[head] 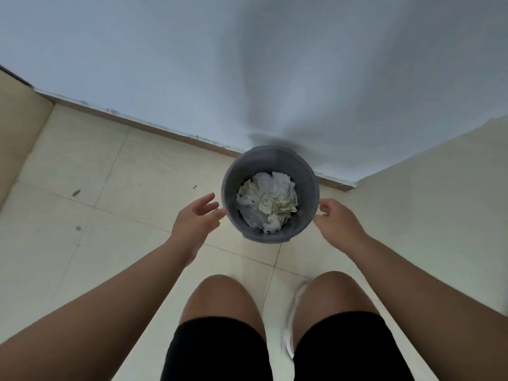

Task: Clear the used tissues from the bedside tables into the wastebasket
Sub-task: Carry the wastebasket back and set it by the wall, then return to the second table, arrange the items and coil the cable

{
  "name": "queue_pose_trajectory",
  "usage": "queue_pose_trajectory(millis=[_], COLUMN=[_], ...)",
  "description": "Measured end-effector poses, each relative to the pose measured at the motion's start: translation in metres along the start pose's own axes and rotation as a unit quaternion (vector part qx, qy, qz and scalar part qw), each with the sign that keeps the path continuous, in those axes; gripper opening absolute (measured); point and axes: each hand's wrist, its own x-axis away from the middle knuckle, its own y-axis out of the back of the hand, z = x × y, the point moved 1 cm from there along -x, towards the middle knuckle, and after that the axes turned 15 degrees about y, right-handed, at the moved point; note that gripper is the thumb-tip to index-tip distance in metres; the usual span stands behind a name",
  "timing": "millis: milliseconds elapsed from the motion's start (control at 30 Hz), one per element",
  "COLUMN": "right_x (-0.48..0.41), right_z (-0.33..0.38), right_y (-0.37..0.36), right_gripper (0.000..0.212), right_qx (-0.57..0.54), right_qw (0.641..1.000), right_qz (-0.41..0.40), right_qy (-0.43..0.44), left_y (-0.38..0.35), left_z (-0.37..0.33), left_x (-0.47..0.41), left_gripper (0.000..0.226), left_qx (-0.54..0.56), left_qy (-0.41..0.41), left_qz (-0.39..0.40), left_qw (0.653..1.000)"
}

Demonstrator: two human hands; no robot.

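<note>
I am seeing one round grey plastic wastebasket standing on the pale tiled floor, near the brown skirting board, with a cream panel crowding its right. The crumpled white and yellowish used tissues are lying heaped inside it, too tangled to count. My two hands are hovering either side of the rim, left hand and right hand both released, fingers loose, grasping nothing.

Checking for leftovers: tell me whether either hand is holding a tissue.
No, the left hand and right hand are both open and empty beside the wastebasket, and the tissues lie inside it.
</note>
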Motion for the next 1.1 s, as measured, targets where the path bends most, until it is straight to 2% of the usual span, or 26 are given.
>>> queue_pose_trajectory(millis=[100, 200, 333, 467, 733, 900, 1100], right_x=[0.068, 0.143, 0.233, 0.29, 0.304, 0.278, 0.306], right_z=[0.057, 0.124, 0.211, 0.268, 0.304, 0.329, 0.345], right_y=[0.034, 0.077, 0.123, 0.147, 0.158, 0.141, 0.091], right_gripper=[0.045, 0.033, 0.025, 0.023, 0.029, 0.038, 0.033], right_qx=[0.019, 0.01, 0.009, 0.0, 0.059, 0.123, 0.229], right_qw=[0.998, 0.996, 0.99, 0.985, 0.962, 0.922, 0.844], right_qz=[0.035, 0.07, 0.128, 0.157, 0.253, 0.325, 0.424], right_qy=[0.048, 0.054, 0.061, 0.069, 0.082, 0.17, 0.235], left_y=[0.019, 0.043, 0.092, 0.134, 0.139, 0.083, -0.028], left_z=[-0.02, -0.042, -0.057, -0.037, 0.057, 0.122, 0.207], left_x=[0.099, 0.206, 0.335, 0.422, 0.5, 0.548, 0.62], left_gripper=[0.037, 0.013, 0.028, 0.033, 0.041, 0.042, 0.046], left_qx=[-0.009, -0.024, -0.056, -0.057, 0.104, 0.289, 0.488], left_qy=[-0.015, -0.025, -0.029, -0.026, 0.031, 0.074, 0.112], left_qz=[0.001, -0.001, -0.025, -0.056, -0.176, -0.282, -0.353], left_qw=[1.0, 0.999, 0.998, 0.996, 0.978, 0.912, 0.79])
